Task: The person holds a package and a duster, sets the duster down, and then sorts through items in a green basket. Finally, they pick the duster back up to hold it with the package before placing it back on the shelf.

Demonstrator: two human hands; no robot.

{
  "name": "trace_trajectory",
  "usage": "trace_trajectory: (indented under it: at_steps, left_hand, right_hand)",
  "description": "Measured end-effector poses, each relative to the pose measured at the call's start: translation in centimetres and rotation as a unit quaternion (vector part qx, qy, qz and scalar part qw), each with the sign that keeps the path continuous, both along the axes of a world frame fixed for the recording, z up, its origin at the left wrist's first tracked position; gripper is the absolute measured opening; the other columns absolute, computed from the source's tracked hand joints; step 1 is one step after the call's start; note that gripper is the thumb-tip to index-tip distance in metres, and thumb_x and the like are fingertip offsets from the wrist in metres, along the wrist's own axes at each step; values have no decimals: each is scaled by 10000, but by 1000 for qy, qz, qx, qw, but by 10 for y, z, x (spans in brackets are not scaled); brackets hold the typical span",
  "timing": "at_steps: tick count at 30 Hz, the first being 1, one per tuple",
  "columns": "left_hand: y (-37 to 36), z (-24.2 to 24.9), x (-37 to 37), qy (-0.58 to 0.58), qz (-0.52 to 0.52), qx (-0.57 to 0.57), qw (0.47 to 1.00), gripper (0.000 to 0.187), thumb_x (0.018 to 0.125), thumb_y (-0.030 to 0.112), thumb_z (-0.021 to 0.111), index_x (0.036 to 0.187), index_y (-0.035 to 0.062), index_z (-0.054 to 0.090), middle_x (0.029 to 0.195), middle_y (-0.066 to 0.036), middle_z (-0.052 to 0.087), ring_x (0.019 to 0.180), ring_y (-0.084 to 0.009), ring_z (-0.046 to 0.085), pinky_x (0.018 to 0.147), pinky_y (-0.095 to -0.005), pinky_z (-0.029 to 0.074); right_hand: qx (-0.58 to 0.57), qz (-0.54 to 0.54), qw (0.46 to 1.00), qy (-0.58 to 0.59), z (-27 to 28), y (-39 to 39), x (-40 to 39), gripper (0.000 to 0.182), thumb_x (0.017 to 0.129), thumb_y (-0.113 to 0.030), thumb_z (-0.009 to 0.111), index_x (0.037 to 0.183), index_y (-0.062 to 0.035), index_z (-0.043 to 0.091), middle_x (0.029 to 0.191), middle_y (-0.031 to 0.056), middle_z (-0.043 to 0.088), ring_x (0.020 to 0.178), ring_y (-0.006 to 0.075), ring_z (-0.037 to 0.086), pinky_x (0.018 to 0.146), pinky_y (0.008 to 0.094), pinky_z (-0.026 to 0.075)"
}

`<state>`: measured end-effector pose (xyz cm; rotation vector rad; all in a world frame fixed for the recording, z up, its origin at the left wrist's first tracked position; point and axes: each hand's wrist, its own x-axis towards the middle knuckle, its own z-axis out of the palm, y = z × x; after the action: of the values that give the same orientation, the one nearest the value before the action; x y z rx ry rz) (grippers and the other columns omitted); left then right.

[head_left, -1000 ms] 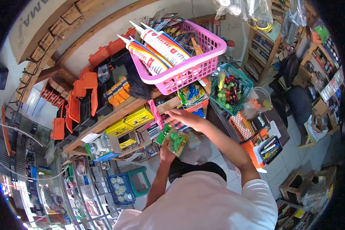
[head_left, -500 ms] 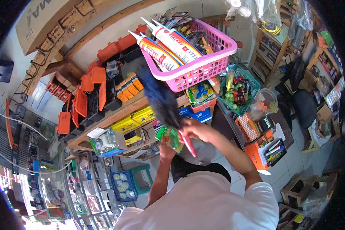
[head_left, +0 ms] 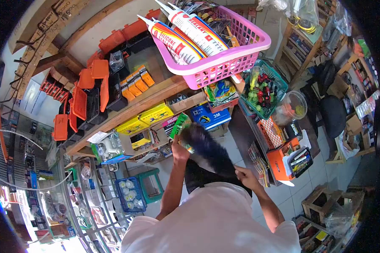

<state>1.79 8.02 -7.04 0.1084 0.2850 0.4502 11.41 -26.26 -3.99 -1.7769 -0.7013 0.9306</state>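
Observation:
My right hand [head_left: 247, 178] is closed round a feather duster [head_left: 209, 147] close to where its dark feathers begin. The pink handle seen earlier is hidden now. The feathers slant up and left, and their tip overlaps the lower part of a green packet [head_left: 180, 125]. My left hand [head_left: 180, 151] grips that packet, holding it up in front of the shelf. What the packet contains cannot be made out.
A pink basket [head_left: 223, 67] with sealant tubes [head_left: 198, 33] stands on the wooden shelf [head_left: 143, 99], beside orange-lidded bins [head_left: 99, 69]. A green basket [head_left: 264, 88] and an orange box [head_left: 280, 162] are to the right. A blue crate [head_left: 131, 194] sits lower left.
My right hand has moved down and right, sweeping the duster from the shelf front to the packet. My left hand still holds the packet. The view has shifted slightly.

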Motion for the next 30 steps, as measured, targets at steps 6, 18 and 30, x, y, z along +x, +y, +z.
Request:
trace_trajectory:
  at_steps: [6, 18, 30]
  left_hand:
    - [-5, 21, 1, -186, -56, 12, 981, 520, 1008, 392, 302, 1339, 27, 467, 1289, -150, 554, 1172, -324, 535, 1061, -460, 365]
    - [-3, 44, -20, 9, -2, 78, 997, 483, 1025, 378, 273, 1286, 50, 512, 1231, -133, 595, 1140, -322, 545, 1007, -468, 408]
    - [3, 29, -27, -58, 16, 6, 998, 556, 1002, 443, 299, 1332, 30, 472, 1254, -177, 576, 1171, -336, 537, 1052, -484, 365]
  right_hand:
    - [12, -107, 993, 47, -4, -7, -8, 315, 944, -87, 568, 1257, -60, 596, 727, -28, 547, 654, 63, 452, 615, 220, 417]
    - [-13, 35, 999, 1, 7, 4, -6, 296, 918, -76, 603, 1212, -61, 628, 838, 20, 667, 687, 57, 473, 645, 215, 428]
    - [38, -79, 996, -29, -12, 7, -10, 285, 912, -56, 597, 1194, -50, 640, 709, -19, 572, 627, 64, 465, 585, 242, 416]
